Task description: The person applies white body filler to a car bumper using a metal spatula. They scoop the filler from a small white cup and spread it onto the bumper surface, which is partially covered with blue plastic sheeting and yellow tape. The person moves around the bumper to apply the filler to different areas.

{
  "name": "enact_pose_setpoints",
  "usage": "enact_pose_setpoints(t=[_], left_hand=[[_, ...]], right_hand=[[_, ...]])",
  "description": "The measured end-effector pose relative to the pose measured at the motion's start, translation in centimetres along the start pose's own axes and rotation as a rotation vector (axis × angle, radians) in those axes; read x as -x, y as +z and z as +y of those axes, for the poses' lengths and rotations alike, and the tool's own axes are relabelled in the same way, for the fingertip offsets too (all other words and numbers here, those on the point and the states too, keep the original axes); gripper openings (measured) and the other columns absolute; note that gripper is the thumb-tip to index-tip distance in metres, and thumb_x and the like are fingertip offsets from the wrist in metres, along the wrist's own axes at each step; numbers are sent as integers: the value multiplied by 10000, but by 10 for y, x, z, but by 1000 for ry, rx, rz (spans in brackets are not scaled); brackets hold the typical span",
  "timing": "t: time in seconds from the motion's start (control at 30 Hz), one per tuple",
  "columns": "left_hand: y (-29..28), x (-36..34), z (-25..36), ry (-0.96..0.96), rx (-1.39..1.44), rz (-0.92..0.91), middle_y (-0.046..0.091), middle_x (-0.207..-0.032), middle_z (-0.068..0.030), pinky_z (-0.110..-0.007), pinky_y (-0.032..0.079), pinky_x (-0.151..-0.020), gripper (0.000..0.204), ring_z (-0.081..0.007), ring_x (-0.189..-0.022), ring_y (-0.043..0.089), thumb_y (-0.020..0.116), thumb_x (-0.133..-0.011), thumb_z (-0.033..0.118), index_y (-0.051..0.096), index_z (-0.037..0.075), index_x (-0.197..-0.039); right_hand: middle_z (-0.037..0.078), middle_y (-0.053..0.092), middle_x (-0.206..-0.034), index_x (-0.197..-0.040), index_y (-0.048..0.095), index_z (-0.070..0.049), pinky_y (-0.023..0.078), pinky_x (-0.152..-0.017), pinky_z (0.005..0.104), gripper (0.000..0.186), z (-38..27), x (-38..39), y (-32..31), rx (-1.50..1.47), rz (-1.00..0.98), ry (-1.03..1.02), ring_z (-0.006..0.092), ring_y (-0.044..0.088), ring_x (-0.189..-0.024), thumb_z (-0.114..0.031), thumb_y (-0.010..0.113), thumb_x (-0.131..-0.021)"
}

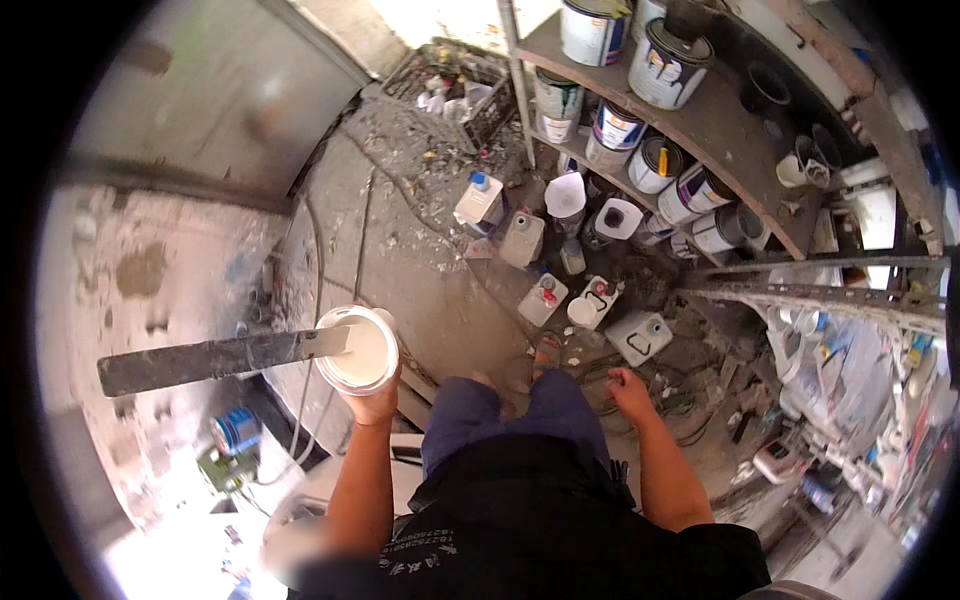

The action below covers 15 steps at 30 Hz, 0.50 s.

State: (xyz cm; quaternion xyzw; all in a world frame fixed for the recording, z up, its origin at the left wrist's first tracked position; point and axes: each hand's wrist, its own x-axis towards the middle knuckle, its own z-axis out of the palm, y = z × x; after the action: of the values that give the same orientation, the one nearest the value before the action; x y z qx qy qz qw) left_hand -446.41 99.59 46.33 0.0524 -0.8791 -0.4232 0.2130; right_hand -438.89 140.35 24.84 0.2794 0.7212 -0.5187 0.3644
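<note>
My left hand (374,404) is closed around a white tub (394,350), held out to the left at the end of my bent arm. Cream-coloured paint (372,354) fills the part of the tub that I can see. A long, flat stirring paddle (215,362), dark and stained, stands in the paint and leans far out over the left rim. My right hand (627,392) hangs low by my right leg, away from everything, its fingers loosely bent and apart with nothing visible in them.
Paint cans (672,65) crowd the shelf rack (730,150) at the upper right. Several plastic jugs (522,240) stand on the dirty floor ahead. A crate (480,105) of rubbish sits farther off. Hoses (318,240) run along the left; bagged clutter (850,370) fills the right.
</note>
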Motion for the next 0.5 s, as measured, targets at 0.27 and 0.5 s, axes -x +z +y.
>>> enact_pose_setpoints(t=[0.27,0.5], left_hand=[[68,-127,-85,116,182,-369,448,-1381,-150,-354,347,-1071,828,-255,-1269,444,790,-692,92,326,39,-1377],[127,-186,-171,120,349,-625,480,-1304,-141,-386,384,-1002,872,-265,-1184,480,806,-682,457,403,27,-1326]], right_hand=[[104,654,-862,-1214,552,-14,488,-701,317,411,-23,-28,111,-315,170,250,178,616,-740,-127,586,-820],[165,607,-1127,-1284,504,-26,468,-842,345,464,10,-87,226,-402,331,399,241,596,-970,-154,600,-848]])
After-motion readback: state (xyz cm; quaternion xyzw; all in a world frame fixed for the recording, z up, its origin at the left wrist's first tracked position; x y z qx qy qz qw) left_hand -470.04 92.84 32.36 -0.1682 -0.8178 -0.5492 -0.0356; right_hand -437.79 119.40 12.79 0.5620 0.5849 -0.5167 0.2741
